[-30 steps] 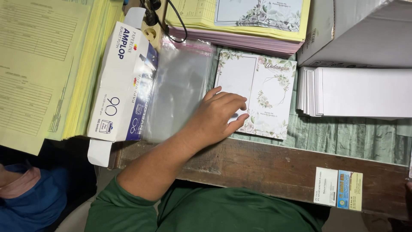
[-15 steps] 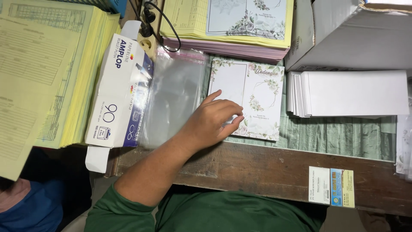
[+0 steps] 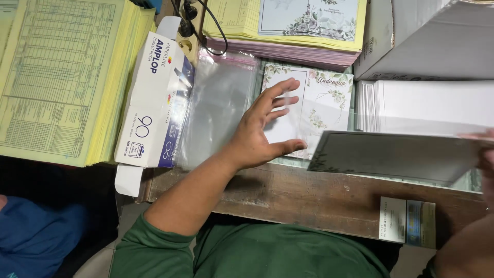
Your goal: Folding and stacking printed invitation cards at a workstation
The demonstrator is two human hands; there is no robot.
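at nine o'clock of the floral card [image 3: 329, 110], left hand [image 3: 260, 131] lies fingers spread; at three o'clock, right hand [image 3: 486, 159] pinches a grey card [image 3: 396, 154].

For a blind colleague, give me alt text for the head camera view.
The left hand rests open on a floral card beside clear plastic sleeves, while the right hand holds another card at the frame's edge. Yellow forms lie stacked at left.
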